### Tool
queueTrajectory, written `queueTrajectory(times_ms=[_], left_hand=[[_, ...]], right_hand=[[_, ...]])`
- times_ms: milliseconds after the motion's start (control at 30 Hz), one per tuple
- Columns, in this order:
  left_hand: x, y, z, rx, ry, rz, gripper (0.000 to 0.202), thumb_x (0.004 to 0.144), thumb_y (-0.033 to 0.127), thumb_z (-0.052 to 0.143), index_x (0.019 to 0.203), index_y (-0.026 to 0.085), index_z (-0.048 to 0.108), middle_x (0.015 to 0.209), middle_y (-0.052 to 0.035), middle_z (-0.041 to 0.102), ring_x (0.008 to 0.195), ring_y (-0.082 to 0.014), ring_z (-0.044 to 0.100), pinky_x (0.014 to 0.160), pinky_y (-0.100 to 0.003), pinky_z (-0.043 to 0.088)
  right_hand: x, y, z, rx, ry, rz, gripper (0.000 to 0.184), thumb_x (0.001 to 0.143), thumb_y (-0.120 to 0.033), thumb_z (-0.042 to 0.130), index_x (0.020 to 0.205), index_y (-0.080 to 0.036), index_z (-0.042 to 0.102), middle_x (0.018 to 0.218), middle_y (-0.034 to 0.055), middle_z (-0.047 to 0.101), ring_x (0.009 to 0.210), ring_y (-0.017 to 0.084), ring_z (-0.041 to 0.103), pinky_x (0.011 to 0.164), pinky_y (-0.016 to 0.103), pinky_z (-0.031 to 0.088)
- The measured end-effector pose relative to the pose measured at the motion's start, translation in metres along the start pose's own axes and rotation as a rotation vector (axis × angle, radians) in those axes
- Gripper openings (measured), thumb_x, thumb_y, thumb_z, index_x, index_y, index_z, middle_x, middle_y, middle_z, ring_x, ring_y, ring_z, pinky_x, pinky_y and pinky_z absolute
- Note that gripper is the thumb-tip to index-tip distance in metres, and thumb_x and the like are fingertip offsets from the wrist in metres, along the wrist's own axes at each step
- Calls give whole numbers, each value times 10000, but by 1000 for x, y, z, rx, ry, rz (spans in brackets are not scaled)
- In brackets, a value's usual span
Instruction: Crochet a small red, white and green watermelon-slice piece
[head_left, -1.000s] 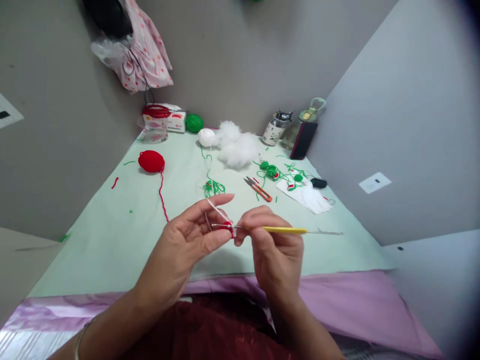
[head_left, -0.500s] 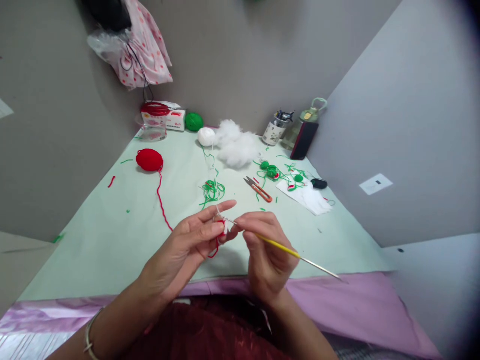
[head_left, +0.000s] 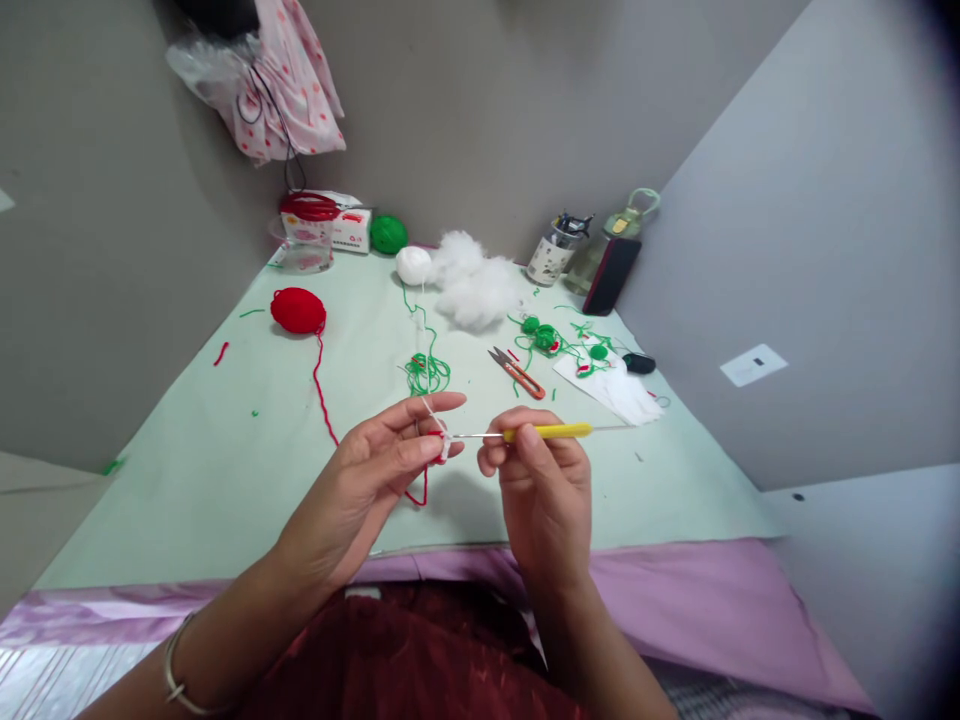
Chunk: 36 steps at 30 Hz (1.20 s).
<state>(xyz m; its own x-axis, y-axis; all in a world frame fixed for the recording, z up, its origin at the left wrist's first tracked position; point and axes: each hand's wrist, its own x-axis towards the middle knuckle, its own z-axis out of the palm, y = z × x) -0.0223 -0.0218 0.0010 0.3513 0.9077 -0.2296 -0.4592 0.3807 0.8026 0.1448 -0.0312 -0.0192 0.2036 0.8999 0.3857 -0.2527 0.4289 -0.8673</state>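
My left hand (head_left: pixel 382 445) pinches a small red and white crochet piece (head_left: pixel 444 447) between thumb and fingers. White yarn (head_left: pixel 430 410) runs up from it past the index finger. In my right hand (head_left: pixel 544 465) is a crochet hook (head_left: pixel 555 431) with a yellow handle, held closed between thumb and fingers. The hook lies almost level, and its metal tip reaches the piece at the left fingertips. Red yarn (head_left: pixel 324 388) trails from a red ball (head_left: pixel 298 311) on the left toward my left hand; a loop of it hangs below that hand.
Orange thread snips (head_left: pixel 517 374) lie beyond my hands, beside tangled green yarn (head_left: pixel 427 374). White stuffing (head_left: pixel 480 288) and a white yarn ball (head_left: pixel 413 266) sit at the back. Small green pieces (head_left: pixel 547 338), a phone (head_left: pixel 611 277) and a pen cup (head_left: pixel 553 255) are at right.
My right hand has turned, bringing the hook from a downward slant to nearly level, and has drawn a little away from my left hand. The left hand has shifted slightly left.
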Motion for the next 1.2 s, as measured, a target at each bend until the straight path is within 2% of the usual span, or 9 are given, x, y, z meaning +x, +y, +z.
queueTrajectory(times_ms=[167, 267, 400, 533, 767, 900, 1000, 1100, 1200], left_hand=[[-2, 4, 4, -22, 1, -8, 393, 834, 306, 841, 1221, 245, 800, 971, -26, 743, 1027, -199, 673, 1023, -325, 463], [-4, 10, 7, -125, -67, -36, 398, 850, 263, 817, 1241, 195, 794, 847, -11, 698, 873, -153, 649, 1075, -360, 474], [-5, 13, 7, -217, -103, -36, 298, 849, 203, 797, 1140, 150, 829, 750, 8, 635, 740, -109, 574, 1029, -344, 517], [-5, 7, 7, -63, -27, 51, 198, 816, 259, 859, 1009, 215, 849, 796, 2, 690, 805, -130, 594, 873, -253, 505], [-18, 5, 0, 16, 94, 160, 158, 793, 346, 901, 786, 231, 793, 783, 15, 693, 774, -135, 591, 772, -239, 478], [-41, 17, -3, -119, 93, 133, 195, 787, 357, 905, 766, 228, 760, 752, 34, 631, 688, -104, 568, 744, -230, 506], [-61, 28, 2, -201, 41, 93, 210, 763, 347, 926, 748, 231, 752, 710, 41, 591, 637, -84, 525, 665, -196, 477], [-74, 33, 5, -249, -59, 57, 211, 764, 359, 926, 727, 237, 757, 683, 29, 577, 616, -91, 506, 632, -207, 462], [-78, 33, 5, -289, -132, 10, 193, 761, 350, 927, 726, 245, 768, 684, 23, 583, 590, -83, 495, 598, -210, 440]], right_hand=[[-1, -5, 7, 87, 48, 76, 108, 962, -260, 715, 917, -248, 812, 840, -3, 697, 653, 99, 647, 638, 256, 558], [0, -11, 8, 65, 26, 40, 106, 957, -246, 721, 923, -246, 822, 832, -7, 690, 670, 99, 663, 670, 256, 562], [3, -16, 6, 88, 21, 54, 104, 941, -255, 739, 898, -235, 831, 810, -3, 684, 647, 95, 654, 640, 246, 550], [2, -13, 10, 143, 20, 101, 115, 948, -273, 738, 884, -243, 828, 818, -3, 686, 625, 86, 631, 608, 238, 535], [7, -23, 9, -156, -285, 7, 115, 973, -244, 718, 1025, -289, 809, 943, 27, 714, 823, 147, 667, 716, 289, 566], [30, -27, 5, -397, -592, -7, 305, 990, -210, 666, 1273, -318, 704, 1166, 52, 679, 800, 125, 647, 763, 312, 599], [54, -6, 11, -630, -810, -133, 436, 1028, -156, 538, 1434, -311, 581, 1349, 104, 637, 972, 156, 681, 877, 355, 609], [91, 30, 20, -912, -901, -171, 312, 967, -105, 604, 1221, -252, 712, 1296, 111, 695, 1175, 228, 670, 1015, 410, 562], [144, 61, 30, -980, -815, -130, 241, 972, -65, 555, 1029, -182, 757, 1189, 123, 734, 1078, 238, 700, 1009, 427, 547]])
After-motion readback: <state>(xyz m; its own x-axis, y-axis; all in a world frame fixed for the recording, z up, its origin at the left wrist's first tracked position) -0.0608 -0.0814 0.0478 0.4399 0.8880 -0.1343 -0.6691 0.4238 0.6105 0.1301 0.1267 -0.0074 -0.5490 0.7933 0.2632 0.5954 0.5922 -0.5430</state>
